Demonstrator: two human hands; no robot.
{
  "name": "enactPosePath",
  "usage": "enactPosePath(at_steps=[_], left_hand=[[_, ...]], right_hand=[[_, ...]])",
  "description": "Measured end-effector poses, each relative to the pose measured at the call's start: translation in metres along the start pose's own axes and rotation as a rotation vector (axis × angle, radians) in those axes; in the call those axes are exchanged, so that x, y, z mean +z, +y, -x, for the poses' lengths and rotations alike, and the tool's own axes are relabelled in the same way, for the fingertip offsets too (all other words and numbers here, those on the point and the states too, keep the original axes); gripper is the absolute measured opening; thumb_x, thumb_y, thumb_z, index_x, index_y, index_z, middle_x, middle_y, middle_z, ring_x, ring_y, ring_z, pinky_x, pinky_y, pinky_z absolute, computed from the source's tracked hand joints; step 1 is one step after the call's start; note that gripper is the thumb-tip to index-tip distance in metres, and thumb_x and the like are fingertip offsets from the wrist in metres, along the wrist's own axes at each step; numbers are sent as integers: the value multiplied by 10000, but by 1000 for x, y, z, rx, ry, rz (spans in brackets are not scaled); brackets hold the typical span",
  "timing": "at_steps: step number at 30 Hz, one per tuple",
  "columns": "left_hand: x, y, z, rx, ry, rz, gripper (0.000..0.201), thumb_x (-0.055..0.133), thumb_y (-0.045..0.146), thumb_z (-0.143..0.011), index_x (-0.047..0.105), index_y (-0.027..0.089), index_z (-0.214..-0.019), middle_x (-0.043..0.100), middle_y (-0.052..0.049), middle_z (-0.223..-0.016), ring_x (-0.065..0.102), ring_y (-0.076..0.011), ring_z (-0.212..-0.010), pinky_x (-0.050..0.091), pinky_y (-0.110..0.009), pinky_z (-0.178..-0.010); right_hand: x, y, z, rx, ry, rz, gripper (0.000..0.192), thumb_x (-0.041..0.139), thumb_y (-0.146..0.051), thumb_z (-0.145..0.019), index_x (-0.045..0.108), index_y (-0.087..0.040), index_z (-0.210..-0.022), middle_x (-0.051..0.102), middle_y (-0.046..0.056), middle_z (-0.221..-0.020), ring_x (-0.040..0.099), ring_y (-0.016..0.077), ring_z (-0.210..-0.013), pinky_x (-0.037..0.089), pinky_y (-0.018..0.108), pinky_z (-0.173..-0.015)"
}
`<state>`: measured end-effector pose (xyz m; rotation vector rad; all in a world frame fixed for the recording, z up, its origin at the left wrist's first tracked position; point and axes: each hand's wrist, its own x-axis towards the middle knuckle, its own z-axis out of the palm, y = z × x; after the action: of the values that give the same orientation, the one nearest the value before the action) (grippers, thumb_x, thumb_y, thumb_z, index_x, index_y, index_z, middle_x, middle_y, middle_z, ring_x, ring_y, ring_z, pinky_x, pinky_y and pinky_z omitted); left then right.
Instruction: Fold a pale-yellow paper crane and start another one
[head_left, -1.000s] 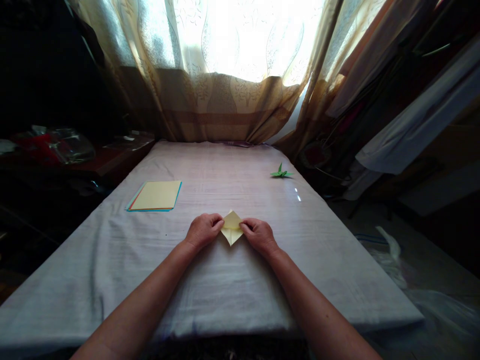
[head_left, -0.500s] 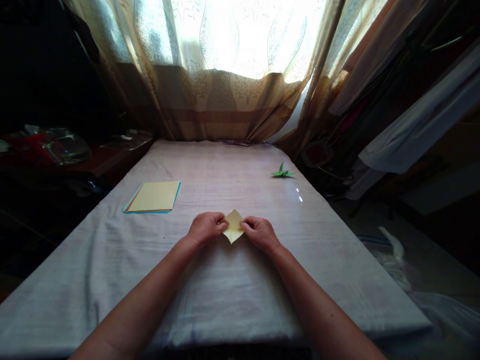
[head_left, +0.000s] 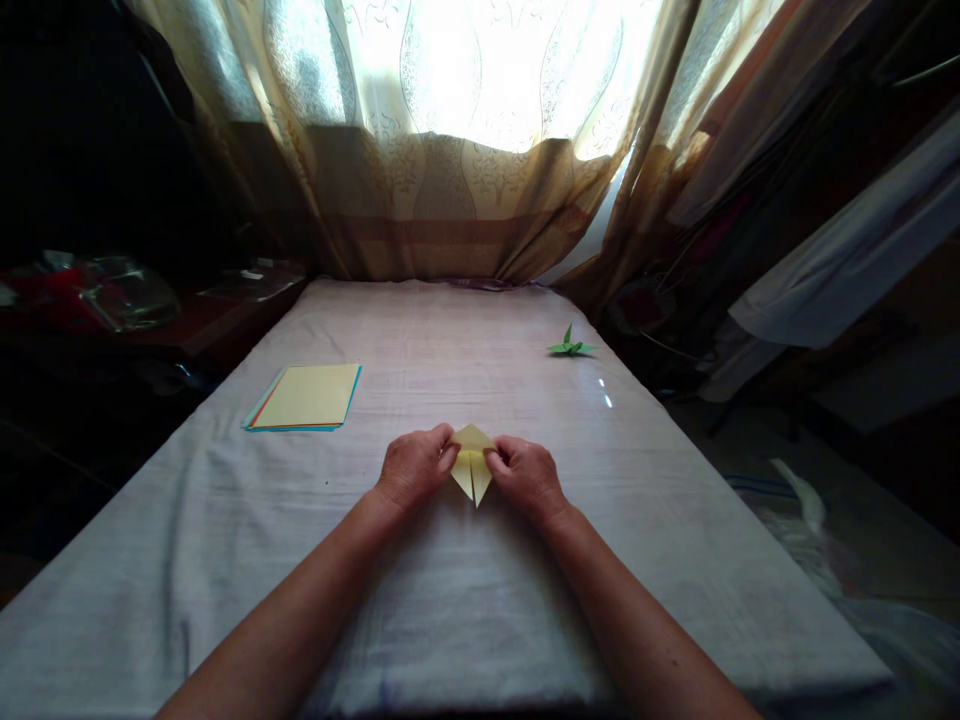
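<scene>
One part-folded yellow origami (head_left: 481, 472): left hand (head_left: 415, 467) and right hand (head_left: 529, 474) are pinching its sides. Paper stack (head_left: 311, 396) is lying unfolded.

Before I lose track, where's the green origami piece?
In the head view, the green origami piece lies on the cloth near its right edge, beyond the right hand.

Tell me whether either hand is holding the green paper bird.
No, the green paper bird sits apart on the cloth, while the left hand and right hand both grip the folded yellow paper.
</scene>
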<state>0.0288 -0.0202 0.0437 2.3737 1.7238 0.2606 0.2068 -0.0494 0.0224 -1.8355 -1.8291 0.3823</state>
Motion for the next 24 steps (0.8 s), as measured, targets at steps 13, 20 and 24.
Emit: enactPosePath(at_steps=[13,20,24], left_hand=[[9,4,6,145,-9,-44,115,551,297,-921,651,252,-957,715,-42,-970,651,-203,-911,439,-272,-771],[15,1,8,161,-52,-91,169,498,310,-948,647,247,-996,702,-59,-910,648,-226,-856,440,-294,-734],[15,3,8,127,-61,-91,188,475,313,-957,643,232,-983,695,-75,-905,646,-241,-865,438,-310,-742]], right_hand=[[5,-4,2,-177,-17,205,208,612,-287,-856,720,-313,-1032,698,43,-987,622,199,-889,444,265,-694],[10,5,3,-186,-85,148,156,604,-296,-883,755,-323,-913,686,27,-978,608,195,-922,438,260,-706],[9,6,2,-150,-99,110,183,589,-305,-898,757,-305,-826,686,15,-955,607,181,-932,431,249,-716]])
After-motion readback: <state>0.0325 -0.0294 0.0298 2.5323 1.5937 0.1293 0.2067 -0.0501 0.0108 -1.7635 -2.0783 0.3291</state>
